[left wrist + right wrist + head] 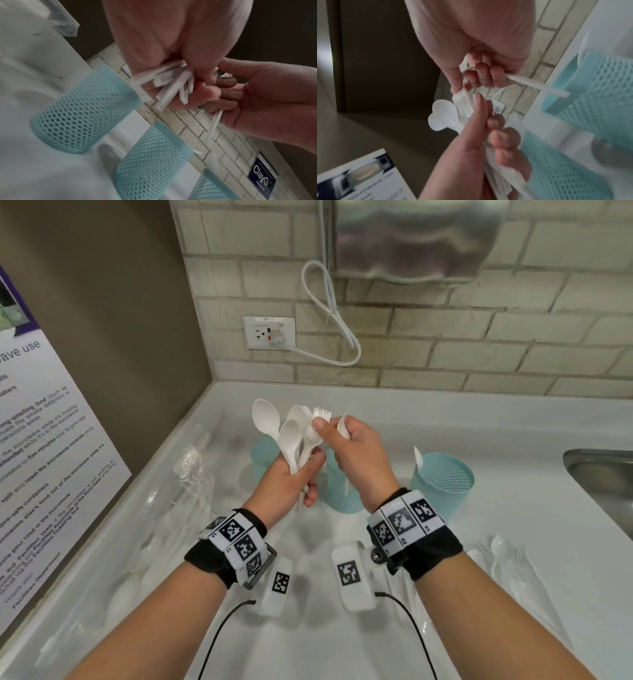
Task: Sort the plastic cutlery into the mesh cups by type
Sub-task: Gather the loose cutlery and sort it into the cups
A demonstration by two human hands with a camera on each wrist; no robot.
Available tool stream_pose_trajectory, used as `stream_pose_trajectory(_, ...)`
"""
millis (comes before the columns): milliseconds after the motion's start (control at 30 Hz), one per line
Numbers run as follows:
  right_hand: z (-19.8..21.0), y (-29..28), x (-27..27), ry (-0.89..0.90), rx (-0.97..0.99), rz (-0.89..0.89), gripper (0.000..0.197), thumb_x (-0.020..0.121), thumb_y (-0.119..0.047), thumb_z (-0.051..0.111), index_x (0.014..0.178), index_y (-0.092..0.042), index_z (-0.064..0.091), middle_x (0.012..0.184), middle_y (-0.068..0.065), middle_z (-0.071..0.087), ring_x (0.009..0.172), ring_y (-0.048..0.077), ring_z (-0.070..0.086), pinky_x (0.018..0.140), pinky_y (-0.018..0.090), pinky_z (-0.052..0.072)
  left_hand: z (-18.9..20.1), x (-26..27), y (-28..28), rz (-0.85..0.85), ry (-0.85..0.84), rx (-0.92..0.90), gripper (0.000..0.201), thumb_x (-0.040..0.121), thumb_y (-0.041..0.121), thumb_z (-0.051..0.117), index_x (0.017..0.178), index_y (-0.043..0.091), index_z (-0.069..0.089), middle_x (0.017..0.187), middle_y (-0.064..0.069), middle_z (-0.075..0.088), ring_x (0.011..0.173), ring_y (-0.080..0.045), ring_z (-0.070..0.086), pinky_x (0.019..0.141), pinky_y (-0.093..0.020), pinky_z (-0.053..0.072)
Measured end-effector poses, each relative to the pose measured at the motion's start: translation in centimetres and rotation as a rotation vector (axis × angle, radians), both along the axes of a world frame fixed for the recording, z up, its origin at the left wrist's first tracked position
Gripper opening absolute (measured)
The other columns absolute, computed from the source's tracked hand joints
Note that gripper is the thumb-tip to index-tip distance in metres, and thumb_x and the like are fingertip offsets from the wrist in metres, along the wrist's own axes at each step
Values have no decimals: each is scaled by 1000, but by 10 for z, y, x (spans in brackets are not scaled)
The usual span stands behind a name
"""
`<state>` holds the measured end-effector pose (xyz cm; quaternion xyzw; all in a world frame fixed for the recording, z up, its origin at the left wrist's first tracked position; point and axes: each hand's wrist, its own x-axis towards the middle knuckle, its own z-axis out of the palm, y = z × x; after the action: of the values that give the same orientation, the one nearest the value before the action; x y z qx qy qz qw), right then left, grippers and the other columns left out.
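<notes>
Cutlery [298, 436] bunched in left hand [291, 484]; right hand [356, 453] pinches fork — cups half-hidden.

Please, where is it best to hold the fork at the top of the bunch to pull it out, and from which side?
Probably pinch the fork just under its tines, from the right hand's side: its head stands clear above the left hand, while its handle is buried among the spoons.

Head view bright and even, edges bowed; both wrist views dim, soft, with motion blur.
</notes>
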<state>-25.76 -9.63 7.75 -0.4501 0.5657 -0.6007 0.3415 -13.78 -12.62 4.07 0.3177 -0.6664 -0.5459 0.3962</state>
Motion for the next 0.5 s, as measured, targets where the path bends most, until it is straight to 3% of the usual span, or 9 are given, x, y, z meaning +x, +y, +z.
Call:
stream_pose_trajectory(133,23,1,-32,-23,-106,-131,26,89,-40,60,81,-15,56,59,-6,41,48,7,33,49,21,31,-10,-8,-5,0,-28,-6,14,95,24,53,95,11,48,55,3,43,40,-15,40,41,-25,36)
stream_pose_trajectory(267,36,2,-60,42,-169,-245,23,91,-39,57,82,-18,55,62,-5,51,50,4,41,56,21,35,-19,-11,-10,39,-66,28,16,96,28,51,84,21,44,54,4,40,41,-11,36,41,-23,31)
stream_pose_trajectory(400,8,-5,-67,331,9,-275,26,93,-36,54,82,-13,56,65,-6,59,56,3,50,66,26,37,-20,-16,-9,35,-58,4,13,97,27,48,84,26,47,61,8,40,45,-3,36,42,-17,30)
stream_pose_trajectory(500,-16,-7,-66,365,135,-217,30,88,-40,62,90,-10,59,73,-4,63,67,10,57,71,29,41,-20,-18,-10,54,-69,-57,10,97,28,48,87,28,50,60,14,43,46,0,41,48,-12,33)
